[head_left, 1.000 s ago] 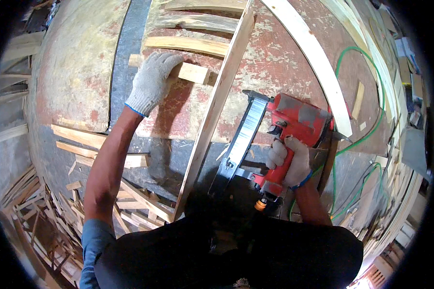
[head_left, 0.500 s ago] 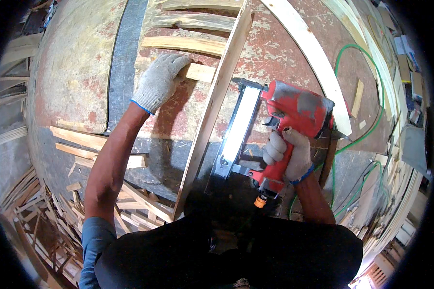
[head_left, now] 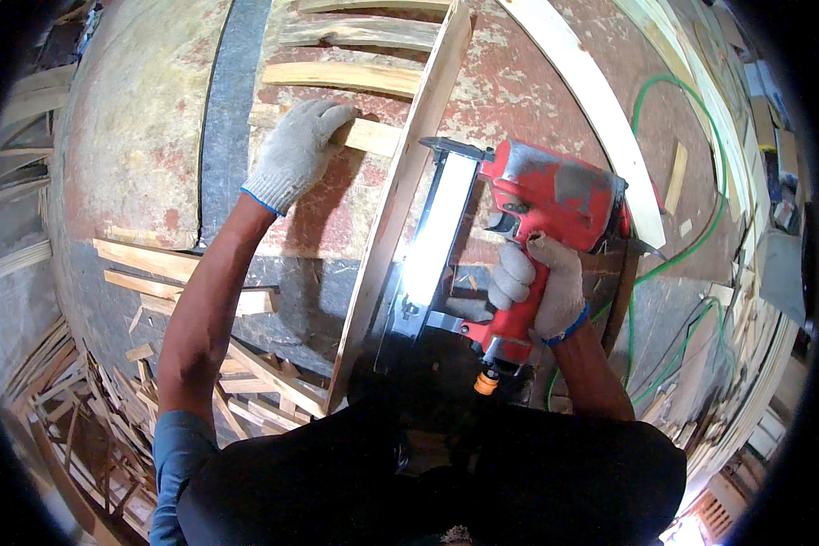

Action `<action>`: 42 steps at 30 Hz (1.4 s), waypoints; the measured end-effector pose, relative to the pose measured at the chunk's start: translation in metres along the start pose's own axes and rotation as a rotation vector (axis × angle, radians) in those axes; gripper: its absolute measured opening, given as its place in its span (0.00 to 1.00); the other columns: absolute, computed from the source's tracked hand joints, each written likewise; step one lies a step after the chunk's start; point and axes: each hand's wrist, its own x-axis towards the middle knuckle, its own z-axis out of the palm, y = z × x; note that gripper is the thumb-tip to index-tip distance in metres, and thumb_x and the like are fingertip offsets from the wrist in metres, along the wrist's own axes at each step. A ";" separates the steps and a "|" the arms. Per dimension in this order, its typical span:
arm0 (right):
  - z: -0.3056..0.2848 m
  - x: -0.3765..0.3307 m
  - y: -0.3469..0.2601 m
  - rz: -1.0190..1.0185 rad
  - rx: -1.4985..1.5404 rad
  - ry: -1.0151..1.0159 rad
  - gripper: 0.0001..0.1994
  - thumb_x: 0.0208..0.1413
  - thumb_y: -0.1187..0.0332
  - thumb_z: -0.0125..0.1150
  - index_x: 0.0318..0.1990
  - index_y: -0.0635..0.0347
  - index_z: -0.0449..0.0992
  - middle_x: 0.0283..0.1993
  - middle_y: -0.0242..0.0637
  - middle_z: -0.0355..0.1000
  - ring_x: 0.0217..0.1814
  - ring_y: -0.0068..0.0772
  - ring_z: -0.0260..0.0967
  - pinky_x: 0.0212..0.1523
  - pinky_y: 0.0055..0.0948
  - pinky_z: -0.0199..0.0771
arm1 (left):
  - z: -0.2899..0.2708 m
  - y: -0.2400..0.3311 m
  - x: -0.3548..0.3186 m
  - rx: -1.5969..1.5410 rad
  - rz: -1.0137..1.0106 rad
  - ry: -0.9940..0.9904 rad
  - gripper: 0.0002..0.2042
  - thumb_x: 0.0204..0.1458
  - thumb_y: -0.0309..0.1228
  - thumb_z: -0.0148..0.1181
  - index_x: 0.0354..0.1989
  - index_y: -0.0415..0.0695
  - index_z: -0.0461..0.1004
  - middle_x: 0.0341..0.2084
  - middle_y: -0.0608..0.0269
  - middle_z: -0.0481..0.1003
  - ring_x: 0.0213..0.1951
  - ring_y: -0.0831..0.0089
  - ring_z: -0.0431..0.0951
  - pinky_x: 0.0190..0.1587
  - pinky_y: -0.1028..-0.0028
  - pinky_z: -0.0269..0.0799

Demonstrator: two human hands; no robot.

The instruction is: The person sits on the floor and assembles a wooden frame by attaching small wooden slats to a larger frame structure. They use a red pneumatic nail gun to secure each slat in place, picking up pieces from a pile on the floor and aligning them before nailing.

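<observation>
Nearest my body, at the near edge of the work surface (head_left: 510, 91), an orange coupling (head_left: 486, 383) is fitted to the handle base of the red nail gun (head_left: 560, 196). Left of it, loose wood offcuts (head_left: 278, 382) lie at the near-left corner. My gloved right hand (head_left: 541, 284) grasps the handle, fingers wrapped around the grip; I cannot tell whether a finger bears on the trigger. The magazine (head_left: 441, 227) extends along the gun's left side. The nose is at the right face of a long wooden rail (head_left: 396, 205); I cannot tell whether it makes contact.

The rail runs obliquely from the near edge toward the far edge. On its left side, my gloved left hand (head_left: 298, 155) grips a short wooden block (head_left: 373, 136) from above, the block's right end set against the rail.

Beyond the block, three slats (head_left: 341, 78) lie roughly parallel, one behind another, toward the far edge. To the right, a pale curved board (head_left: 601, 105) sweeps from the far edge toward the right edge. Farther right, a green hose (head_left: 721, 173) loops around a small wood strip (head_left: 676, 177).
</observation>
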 end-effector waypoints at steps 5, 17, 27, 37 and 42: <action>-0.006 0.002 0.003 0.013 0.012 -0.059 0.19 0.57 0.54 0.53 0.19 0.48 0.57 0.16 0.25 0.50 0.19 0.27 0.52 0.26 0.33 0.57 | -0.006 0.007 0.004 -0.021 0.010 0.024 0.17 0.51 0.25 0.63 0.51 0.43 0.77 0.43 0.52 0.78 0.48 0.49 0.77 0.52 0.57 0.73; -0.008 0.010 0.008 0.048 0.071 -0.135 0.17 0.59 0.50 0.57 0.26 0.49 0.65 0.17 0.24 0.56 0.19 0.26 0.56 0.28 0.31 0.60 | -0.002 0.001 0.000 -0.004 -0.049 -0.056 0.22 0.50 0.24 0.64 0.55 0.45 0.75 0.50 0.52 0.77 0.53 0.50 0.76 0.57 0.58 0.73; -0.007 0.007 0.014 0.074 0.213 -0.105 0.15 0.60 0.54 0.61 0.43 0.50 0.65 0.19 0.23 0.58 0.20 0.26 0.57 0.28 0.35 0.66 | -0.005 0.005 0.003 -0.050 -0.077 -0.069 0.21 0.48 0.22 0.62 0.54 0.44 0.75 0.49 0.51 0.77 0.51 0.48 0.77 0.55 0.57 0.74; 0.024 -0.002 0.006 0.060 0.197 0.041 0.11 0.60 0.56 0.57 0.37 0.51 0.67 0.19 0.21 0.55 0.19 0.24 0.55 0.27 0.32 0.64 | -0.005 0.005 0.001 -0.042 -0.084 -0.059 0.23 0.47 0.21 0.61 0.56 0.44 0.75 0.49 0.50 0.77 0.51 0.48 0.76 0.56 0.57 0.73; 0.035 -0.004 0.006 0.092 0.284 0.072 0.11 0.61 0.55 0.57 0.36 0.51 0.68 0.19 0.19 0.54 0.19 0.22 0.54 0.27 0.30 0.63 | -0.004 0.006 0.002 -0.036 -0.100 -0.054 0.23 0.48 0.21 0.61 0.56 0.44 0.76 0.49 0.49 0.77 0.51 0.48 0.77 0.56 0.57 0.74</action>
